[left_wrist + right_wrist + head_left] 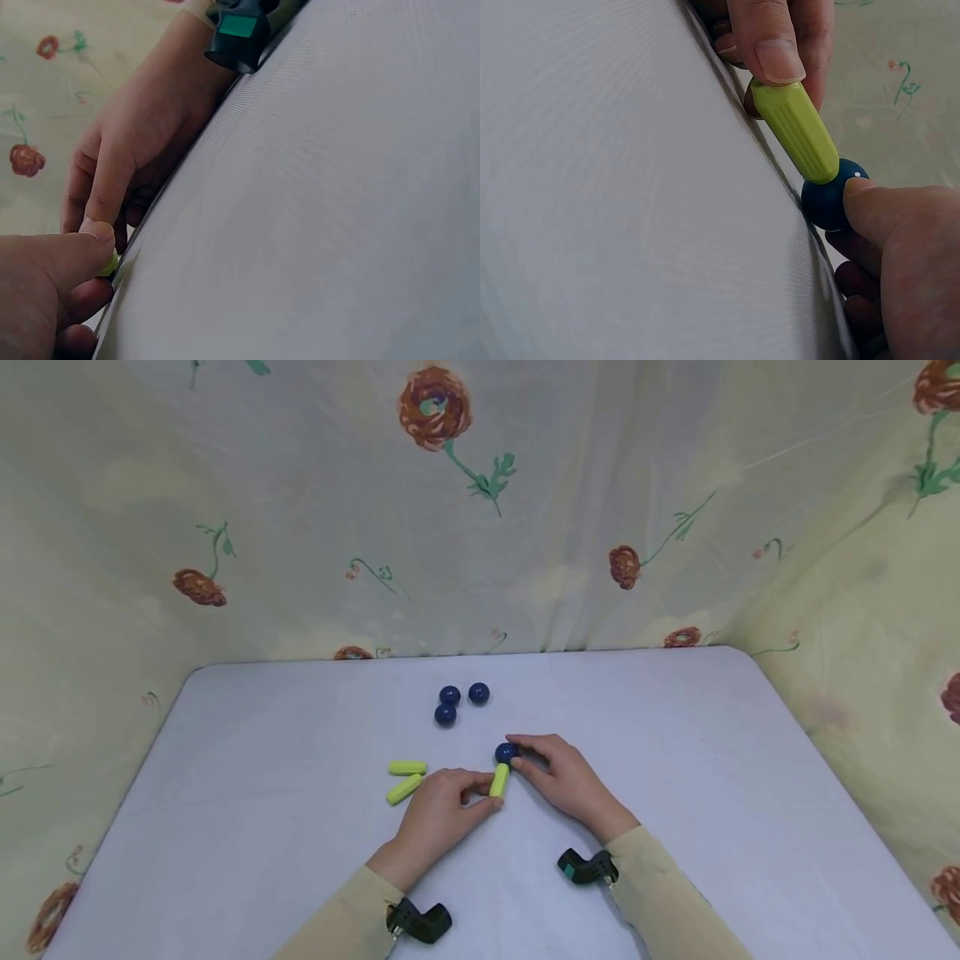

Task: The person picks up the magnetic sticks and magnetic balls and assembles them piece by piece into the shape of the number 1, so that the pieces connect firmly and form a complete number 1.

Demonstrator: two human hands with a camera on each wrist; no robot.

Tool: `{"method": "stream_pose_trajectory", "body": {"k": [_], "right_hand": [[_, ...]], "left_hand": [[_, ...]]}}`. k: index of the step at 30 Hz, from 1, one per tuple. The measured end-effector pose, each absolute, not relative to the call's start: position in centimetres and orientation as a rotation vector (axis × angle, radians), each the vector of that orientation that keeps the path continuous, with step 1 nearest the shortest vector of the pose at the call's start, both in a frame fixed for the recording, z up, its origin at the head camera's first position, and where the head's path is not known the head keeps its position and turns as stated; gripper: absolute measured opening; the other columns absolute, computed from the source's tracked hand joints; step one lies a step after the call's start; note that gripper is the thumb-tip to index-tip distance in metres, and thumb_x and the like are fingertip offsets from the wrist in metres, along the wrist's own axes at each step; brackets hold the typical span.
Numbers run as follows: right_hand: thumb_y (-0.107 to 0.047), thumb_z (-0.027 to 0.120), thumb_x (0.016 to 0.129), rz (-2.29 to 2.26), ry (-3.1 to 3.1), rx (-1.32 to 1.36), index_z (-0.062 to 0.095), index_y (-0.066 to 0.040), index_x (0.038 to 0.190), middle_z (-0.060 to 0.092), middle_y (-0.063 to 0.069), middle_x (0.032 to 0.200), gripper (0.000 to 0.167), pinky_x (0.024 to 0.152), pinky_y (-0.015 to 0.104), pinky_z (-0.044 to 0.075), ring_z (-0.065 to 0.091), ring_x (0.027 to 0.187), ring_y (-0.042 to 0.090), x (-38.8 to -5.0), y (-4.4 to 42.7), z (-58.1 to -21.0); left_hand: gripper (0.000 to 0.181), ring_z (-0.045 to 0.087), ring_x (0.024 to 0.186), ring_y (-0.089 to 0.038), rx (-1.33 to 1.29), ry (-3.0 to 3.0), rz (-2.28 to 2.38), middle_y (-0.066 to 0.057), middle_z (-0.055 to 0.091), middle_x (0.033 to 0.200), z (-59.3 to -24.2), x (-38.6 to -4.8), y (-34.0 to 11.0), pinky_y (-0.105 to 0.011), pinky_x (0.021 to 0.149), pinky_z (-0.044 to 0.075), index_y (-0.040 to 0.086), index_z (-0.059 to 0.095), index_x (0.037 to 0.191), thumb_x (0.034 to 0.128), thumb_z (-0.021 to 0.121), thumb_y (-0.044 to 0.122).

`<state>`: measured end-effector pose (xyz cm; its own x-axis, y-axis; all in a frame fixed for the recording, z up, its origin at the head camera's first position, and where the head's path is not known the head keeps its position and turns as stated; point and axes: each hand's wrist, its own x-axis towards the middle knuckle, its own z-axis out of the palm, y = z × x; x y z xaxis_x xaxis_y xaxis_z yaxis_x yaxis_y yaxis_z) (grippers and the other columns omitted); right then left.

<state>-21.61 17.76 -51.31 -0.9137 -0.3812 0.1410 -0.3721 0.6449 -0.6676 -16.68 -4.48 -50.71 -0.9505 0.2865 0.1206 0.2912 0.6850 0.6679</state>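
Green stick [799, 133] touches blue ball [827, 202] between 2 hands [442, 803] [564, 779].

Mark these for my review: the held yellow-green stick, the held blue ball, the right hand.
Held yellow-green stick [799, 135]: right wrist view, middle of its grooved face.
Held blue ball [505, 751]: head view, its upper surface.
Right hand [566, 781]: head view, its back.

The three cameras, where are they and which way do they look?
Head: on the head, facing forward and down at the white tabletop; left hand, right hand, beige sleeves show.
Left wrist: worn there, facing its hand's work; both hands show.
Right wrist: worn there, facing its hand's work; both hands show.
Head and right wrist share the lime ridged stick and shiny blue ball.
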Motion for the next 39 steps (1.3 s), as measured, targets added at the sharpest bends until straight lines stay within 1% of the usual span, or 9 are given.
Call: {"method": "stream_pose_trajectory", "body": {"k": [6,12,16,23,28,34,39], "right_hand": [[-0.039,0.064,0.097,-1.15,2.866,-0.676,0.064,-0.024,0.132,0.062,-0.004,0.129,0.038,0.101,0.044,0.043,0.054,0.123,0.018,-21.7,17.8,-51.1],[-0.037,0.065,0.097,-1.17,2.909,-0.6,0.063,-0.02,0.133,0.064,0.001,0.126,0.04,0.094,0.042,0.048,0.06,0.113,0.019,-22.0,17.8,-50.9],[-0.037,0.065,0.097,-1.172,2.904,-0.551,0.063,-0.019,0.132,0.065,0.002,0.124,0.039,0.09,0.041,0.05,0.061,0.108,0.018,-22.0,17.8,-50.9],[-0.035,0.065,0.097,-1.204,2.917,-0.545,0.064,-0.02,0.131,0.064,0.001,0.124,0.038,0.086,0.039,0.051,0.062,0.103,0.015,-22.2,17.7,-51.3],[-0.035,0.066,0.096,-1.197,2.926,-0.55,0.065,-0.021,0.13,0.064,0.0,0.124,0.037,0.085,0.038,0.052,0.061,0.101,0.013,-22.1,17.8,-51.6],[-0.035,0.065,0.096,-1.183,2.922,-0.538,0.065,-0.021,0.13,0.064,-0.001,0.124,0.037,0.085,0.037,0.051,0.06,0.1,0.012,-22.1,17.9,-51.5],[-0.034,0.065,0.097,-1.184,2.916,-0.537,0.064,-0.021,0.131,0.064,-0.002,0.124,0.037,0.085,0.036,0.051,0.06,0.101,0.012,-22.0,17.9,-51.5]], "left_hand": [[0.035,0.05,0.072,-0.006,-0.498,-2.859,-1.126,0.018,0.064,0.086,-50.7,-16.6,-4.3,-0.026,0.064,0.042,0.019,0.075,0.113,0.0869,0.076,0.042],[0.037,0.05,0.071,-0.006,-0.505,-2.843,-1.09,0.016,0.065,0.087,-50.5,-16.7,-4.1,-0.025,0.064,0.043,0.018,0.074,0.115,0.0873,0.075,0.043],[0.037,0.05,0.071,-0.006,-0.503,-2.856,-1.085,0.016,0.065,0.088,-50.5,-16.7,-4.1,-0.025,0.064,0.043,0.018,0.074,0.116,0.088,0.074,0.043],[0.029,0.053,0.075,-0.007,-0.48,-2.877,-1.145,0.015,0.065,0.092,-49.9,-16.7,-4.4,-0.025,0.066,0.045,0.021,0.073,0.113,0.0902,0.072,0.04],[0.022,0.057,0.08,-0.007,-0.434,-2.877,-1.216,0.014,0.066,0.095,-48.3,-16.6,-5.1,-0.027,0.071,0.049,0.021,0.074,0.107,0.0905,0.073,0.035],[0.022,0.057,0.086,-0.01,-0.268,-2.885,-1.18,0.013,0.065,0.095,-46.5,-18.3,-6.9,-0.03,0.074,0.05,0.02,0.073,0.106,0.0893,0.074,0.035],[0.027,0.058,0.091,-0.014,-0.13,-2.906,-1.161,0.008,0.066,0.102,-46.1,-20.5,-8.8,-0.034,0.078,0.05,0.018,0.071,0.11,0.0892,0.075,0.035]]}}
